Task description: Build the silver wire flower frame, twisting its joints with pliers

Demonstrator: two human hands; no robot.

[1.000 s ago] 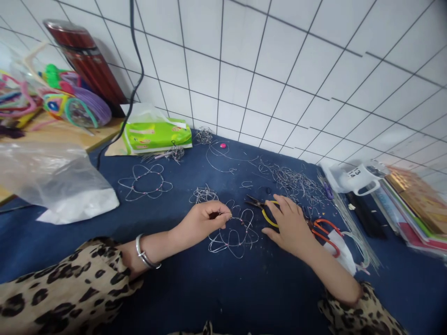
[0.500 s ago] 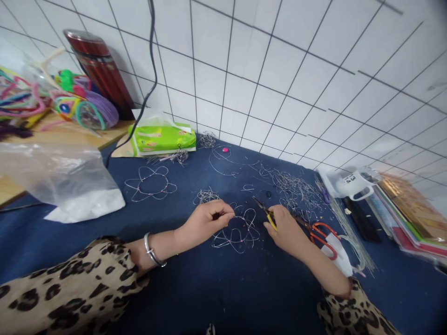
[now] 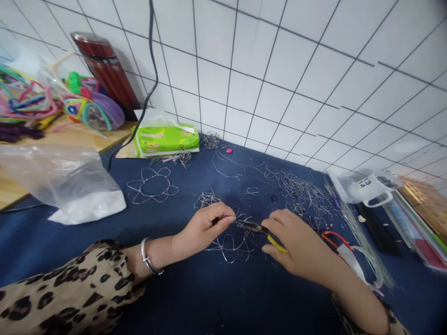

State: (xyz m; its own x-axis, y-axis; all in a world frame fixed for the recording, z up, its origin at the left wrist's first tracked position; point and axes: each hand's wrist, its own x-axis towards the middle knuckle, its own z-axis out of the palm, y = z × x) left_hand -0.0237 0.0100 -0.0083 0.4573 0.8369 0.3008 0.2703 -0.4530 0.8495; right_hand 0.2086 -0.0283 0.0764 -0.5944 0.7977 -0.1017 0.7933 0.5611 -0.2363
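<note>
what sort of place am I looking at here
Probably a small handicraft workspace: yellow-handled metal pliers in the right hand, a flower-shaped silver wire ring with pink beads on a dark blue surface, and a heap of tangled silver wire.

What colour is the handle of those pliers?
The visible pliers handle is yellow, seen in the head view.

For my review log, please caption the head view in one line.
Left hand pinches a beaded wire flower; right hand holds yellow-handled pliers up to it, over blue cloth.
</note>
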